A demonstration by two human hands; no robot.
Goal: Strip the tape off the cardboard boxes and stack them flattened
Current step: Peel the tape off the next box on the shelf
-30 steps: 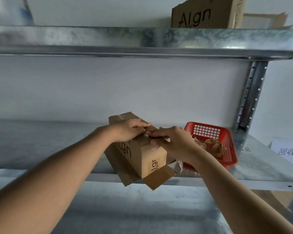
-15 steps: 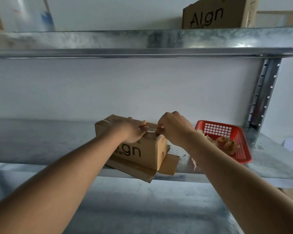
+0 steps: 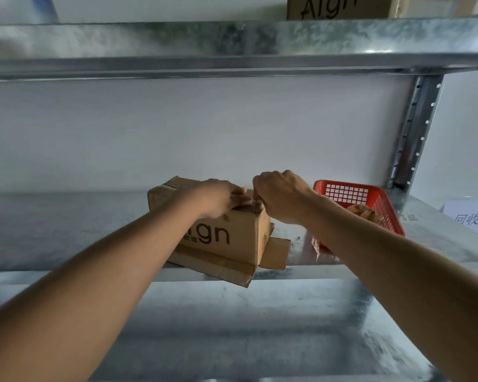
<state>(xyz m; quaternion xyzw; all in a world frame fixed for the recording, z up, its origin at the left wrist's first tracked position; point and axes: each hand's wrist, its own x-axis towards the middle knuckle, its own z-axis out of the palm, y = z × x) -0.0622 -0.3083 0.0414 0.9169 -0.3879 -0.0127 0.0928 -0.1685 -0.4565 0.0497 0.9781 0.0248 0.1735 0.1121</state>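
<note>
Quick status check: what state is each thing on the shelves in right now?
Cardboard box: upright, unflattened, bottom flaps splayed on the shelf.
Left hand: rests on the box's top edge.
Right hand: fingers curled, picking at the box top.
Red basket: upright, holding crumpled scraps.
Second box: standing on the upper shelf.
</note>
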